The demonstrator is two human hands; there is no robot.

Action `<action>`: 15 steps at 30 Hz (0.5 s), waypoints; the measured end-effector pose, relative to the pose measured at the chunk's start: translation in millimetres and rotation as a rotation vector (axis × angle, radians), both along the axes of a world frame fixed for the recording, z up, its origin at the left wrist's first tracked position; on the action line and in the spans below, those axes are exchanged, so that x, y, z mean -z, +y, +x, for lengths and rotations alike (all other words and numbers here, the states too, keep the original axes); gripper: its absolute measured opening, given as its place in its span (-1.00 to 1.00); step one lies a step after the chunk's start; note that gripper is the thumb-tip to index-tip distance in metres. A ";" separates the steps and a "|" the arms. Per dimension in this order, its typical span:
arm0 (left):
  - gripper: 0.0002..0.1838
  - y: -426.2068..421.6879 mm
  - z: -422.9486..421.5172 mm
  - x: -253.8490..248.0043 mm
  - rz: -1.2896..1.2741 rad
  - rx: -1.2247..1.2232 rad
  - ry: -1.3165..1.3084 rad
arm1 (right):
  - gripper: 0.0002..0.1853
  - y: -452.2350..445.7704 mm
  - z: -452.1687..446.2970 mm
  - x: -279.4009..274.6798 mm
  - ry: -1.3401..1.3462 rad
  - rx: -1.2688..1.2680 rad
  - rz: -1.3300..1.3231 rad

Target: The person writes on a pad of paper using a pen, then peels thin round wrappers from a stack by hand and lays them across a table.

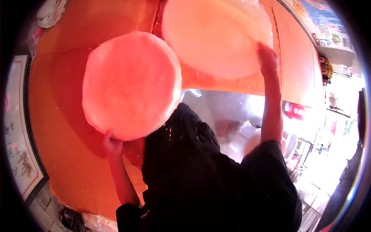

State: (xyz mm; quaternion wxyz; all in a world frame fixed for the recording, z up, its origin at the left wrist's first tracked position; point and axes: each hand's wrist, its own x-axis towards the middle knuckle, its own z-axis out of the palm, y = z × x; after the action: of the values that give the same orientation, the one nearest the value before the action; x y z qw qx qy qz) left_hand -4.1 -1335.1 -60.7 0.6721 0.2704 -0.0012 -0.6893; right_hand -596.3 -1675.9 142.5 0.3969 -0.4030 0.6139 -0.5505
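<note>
Under red light, a thick round pad of fluffy-looking material (131, 83) lies over the orange surface (58, 116). My left hand (113, 144) is at its lower left edge, the fingers closed on the rim. A second, larger and paler round pad (216, 34) is farther forward and to the right, cut off by the top of the view. My right hand (267, 58) is at the right edge of that pad, blurred, and its fingers are too smeared to read.
A framed panel with writing (23, 127) stands at the left. White bundled material (50, 13) lies at the top left. Behind the right arm are a clear plastic bag (241, 135) and a red object (295, 111). A dark-clothed shape stands at the far right.
</note>
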 end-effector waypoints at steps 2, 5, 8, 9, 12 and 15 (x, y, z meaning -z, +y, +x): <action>-0.58 -26.7 -35.6 -82.1 0.305 -0.087 -0.052 | -0.72 19.5 -76.4 35.3 0.146 0.033 0.186; -0.50 -19.1 -24.6 -54.7 0.032 0.007 0.062 | -0.80 55.4 -134.5 98.0 -0.142 0.203 0.437; -0.43 -26.9 -35.2 -79.3 0.035 -0.058 -0.147 | -0.68 93.9 -111.3 99.8 0.043 0.484 0.542; -0.40 -27.7 -37.4 -93.7 0.039 -0.094 -0.227 | -0.63 100.8 -92.9 96.6 0.258 0.463 0.440; -0.36 -52.6 -59.3 -147.0 0.073 -0.168 -0.525 | -0.61 88.7 25.9 47.4 0.226 0.046 0.282; -0.36 -83.8 -82.4 -181.2 0.024 -0.142 -0.714 | -0.69 88.3 182.1 -17.3 0.146 -0.674 0.179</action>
State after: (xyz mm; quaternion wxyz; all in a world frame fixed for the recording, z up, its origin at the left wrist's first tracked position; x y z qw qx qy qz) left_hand -86.5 -1418.9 120.5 0.6723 0.5014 -0.2087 -0.5029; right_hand -414.2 -1587.6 159.8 0.5453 -0.5848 0.5189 -0.3023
